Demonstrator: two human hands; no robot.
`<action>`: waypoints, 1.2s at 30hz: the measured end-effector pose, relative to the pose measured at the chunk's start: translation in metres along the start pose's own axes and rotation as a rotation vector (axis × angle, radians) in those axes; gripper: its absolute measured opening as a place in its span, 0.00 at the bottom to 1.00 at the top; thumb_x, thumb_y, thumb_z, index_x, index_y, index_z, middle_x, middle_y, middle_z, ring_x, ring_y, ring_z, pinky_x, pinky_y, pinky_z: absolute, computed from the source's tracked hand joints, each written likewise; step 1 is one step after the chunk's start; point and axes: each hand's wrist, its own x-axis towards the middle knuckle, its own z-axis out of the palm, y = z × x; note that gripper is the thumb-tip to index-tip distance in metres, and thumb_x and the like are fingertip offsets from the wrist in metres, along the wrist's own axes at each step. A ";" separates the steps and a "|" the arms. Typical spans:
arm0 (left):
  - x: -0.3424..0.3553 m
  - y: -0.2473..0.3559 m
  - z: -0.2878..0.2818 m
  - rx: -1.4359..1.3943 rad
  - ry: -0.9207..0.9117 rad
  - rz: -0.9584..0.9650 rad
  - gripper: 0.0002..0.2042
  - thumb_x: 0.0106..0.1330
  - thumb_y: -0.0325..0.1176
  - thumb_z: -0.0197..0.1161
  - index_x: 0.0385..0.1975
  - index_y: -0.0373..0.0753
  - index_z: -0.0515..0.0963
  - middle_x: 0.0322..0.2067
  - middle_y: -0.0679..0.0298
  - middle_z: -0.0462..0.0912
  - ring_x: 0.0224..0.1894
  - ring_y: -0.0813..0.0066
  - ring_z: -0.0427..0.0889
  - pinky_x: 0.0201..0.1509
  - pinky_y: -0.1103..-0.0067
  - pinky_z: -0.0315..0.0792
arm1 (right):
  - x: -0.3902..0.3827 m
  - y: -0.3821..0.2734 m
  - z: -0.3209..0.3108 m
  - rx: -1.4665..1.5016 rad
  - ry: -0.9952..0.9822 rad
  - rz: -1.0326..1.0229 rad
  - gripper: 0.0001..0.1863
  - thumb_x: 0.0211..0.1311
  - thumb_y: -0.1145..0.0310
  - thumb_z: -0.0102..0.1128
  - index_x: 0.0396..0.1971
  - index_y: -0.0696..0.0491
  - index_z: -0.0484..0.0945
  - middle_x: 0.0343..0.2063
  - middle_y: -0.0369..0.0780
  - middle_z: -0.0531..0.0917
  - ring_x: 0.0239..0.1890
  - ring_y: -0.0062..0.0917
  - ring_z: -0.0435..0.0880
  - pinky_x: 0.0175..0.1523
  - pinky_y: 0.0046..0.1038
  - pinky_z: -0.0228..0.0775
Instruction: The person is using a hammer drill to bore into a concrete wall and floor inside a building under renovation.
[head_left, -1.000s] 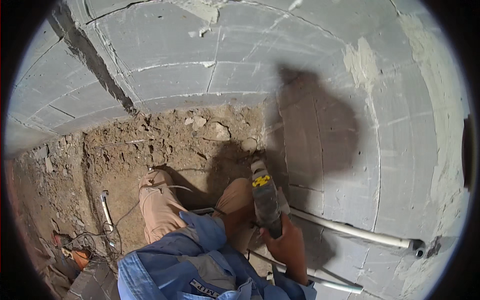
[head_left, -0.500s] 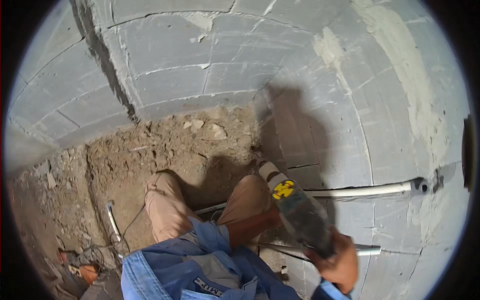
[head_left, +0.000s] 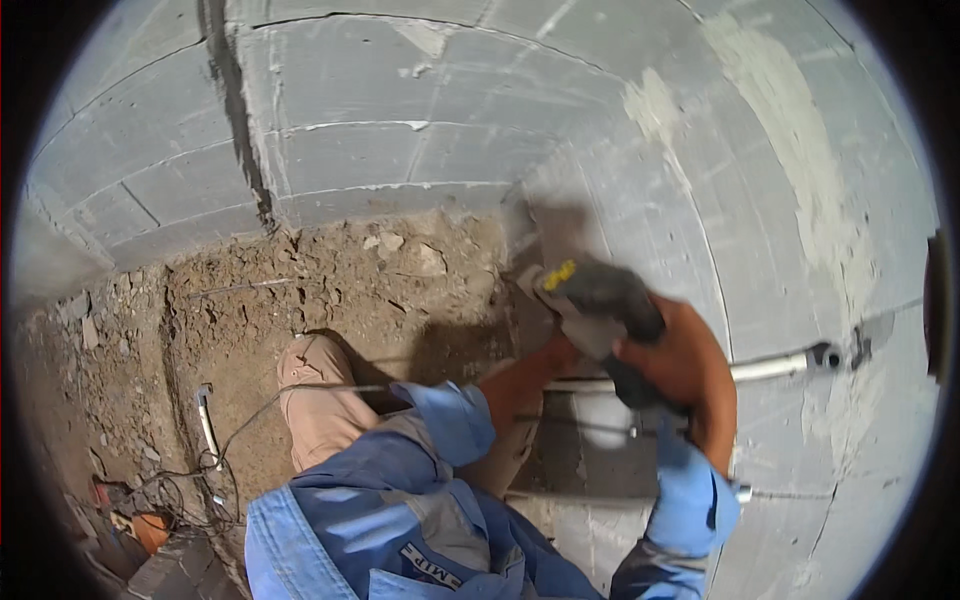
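Power tool (head_left: pixel 612 296) extends toward ten o'clock from the right hand (head_left: pixel 685 350), which wraps its rear end. Left hand (head_left: pixel 566 350) sits at the tool's seven o'clock, mostly hidden; I cannot tell its grip.

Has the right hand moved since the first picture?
Yes: the right hand has moved rightward in the view, closer to the dark end fitting of the white pipe.
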 end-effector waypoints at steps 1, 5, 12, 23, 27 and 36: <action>0.003 0.005 0.002 -0.004 0.001 -0.022 0.23 0.74 0.48 0.43 0.63 0.44 0.60 0.59 0.61 0.69 0.60 0.68 0.70 0.64 0.68 0.66 | 0.015 -0.008 -0.001 0.062 -0.110 0.030 0.22 0.43 0.69 0.68 0.42 0.58 0.79 0.28 0.45 0.83 0.28 0.29 0.81 0.37 0.30 0.72; 0.001 0.013 0.010 0.025 -0.042 -0.058 0.23 0.74 0.48 0.43 0.63 0.44 0.60 0.59 0.61 0.69 0.60 0.68 0.70 0.64 0.68 0.66 | 0.041 -0.003 0.006 0.034 -0.242 0.112 0.20 0.43 0.70 0.67 0.40 0.58 0.80 0.24 0.41 0.82 0.23 0.23 0.79 0.30 0.29 0.71; -0.001 0.031 0.036 0.068 -0.012 -0.054 0.23 0.74 0.48 0.43 0.63 0.44 0.60 0.58 0.62 0.69 0.60 0.68 0.70 0.64 0.69 0.65 | 0.050 -0.031 0.019 0.189 -0.277 0.159 0.18 0.44 0.70 0.69 0.38 0.59 0.79 0.20 0.37 0.79 0.17 0.20 0.76 0.23 0.24 0.69; -0.017 0.017 0.036 0.105 0.050 -0.031 0.23 0.74 0.48 0.43 0.63 0.44 0.61 0.58 0.62 0.69 0.60 0.69 0.70 0.64 0.69 0.65 | 0.031 0.011 0.020 0.289 -0.196 0.211 0.15 0.45 0.69 0.68 0.34 0.57 0.78 0.18 0.38 0.78 0.13 0.21 0.73 0.21 0.25 0.65; 0.010 0.009 0.026 0.111 0.114 -0.057 0.22 0.74 0.48 0.43 0.62 0.44 0.61 0.58 0.62 0.69 0.60 0.69 0.70 0.64 0.69 0.65 | 0.049 0.027 0.006 0.383 -0.190 0.272 0.10 0.46 0.73 0.67 0.30 0.54 0.77 0.16 0.35 0.76 0.11 0.17 0.70 0.17 0.22 0.59; -0.011 0.000 0.035 0.160 0.165 -0.145 0.22 0.74 0.48 0.43 0.62 0.44 0.61 0.58 0.63 0.69 0.60 0.70 0.70 0.64 0.70 0.65 | 0.019 0.056 0.067 0.115 0.039 0.017 0.26 0.44 0.58 0.72 0.42 0.59 0.78 0.33 0.47 0.84 0.34 0.36 0.84 0.40 0.34 0.75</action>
